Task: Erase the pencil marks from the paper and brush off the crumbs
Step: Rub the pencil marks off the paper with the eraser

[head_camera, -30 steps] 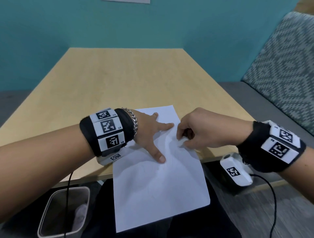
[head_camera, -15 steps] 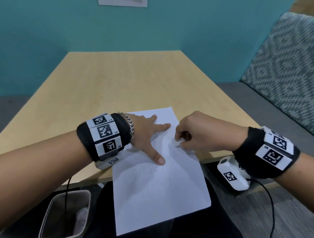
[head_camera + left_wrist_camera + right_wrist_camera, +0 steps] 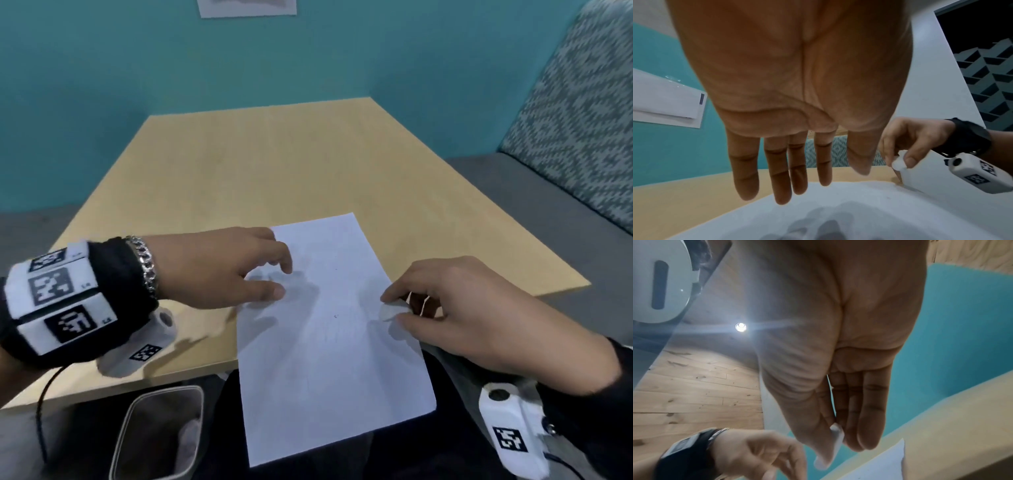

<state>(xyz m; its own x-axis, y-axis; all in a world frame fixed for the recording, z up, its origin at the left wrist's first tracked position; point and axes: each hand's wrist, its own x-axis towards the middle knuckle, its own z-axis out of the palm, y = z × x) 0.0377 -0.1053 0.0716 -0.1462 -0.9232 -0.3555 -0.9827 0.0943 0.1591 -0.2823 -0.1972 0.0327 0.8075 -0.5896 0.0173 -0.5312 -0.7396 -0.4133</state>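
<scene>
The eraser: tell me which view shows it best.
The head view: the white eraser shows pinched by the right hand at the paper's right edge. The left wrist view shows it smaller, at the side. The right wrist view shows only a white sliver between thumb and fingers.

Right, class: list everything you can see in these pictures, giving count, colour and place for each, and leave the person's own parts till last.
Table: one, light wood, against the teal wall.
Paper: one, white, overhanging the table's near edge.
Eraser: one, white, at the paper's right edge.
Bin: one, grey, on the floor lower left.
Wall notice: one, white, top of the wall.
Seat cushion: one, teal patterned, far right.
Left hand: fingers straight, over the paper's left edge.
Right hand: pinches the eraser.
</scene>
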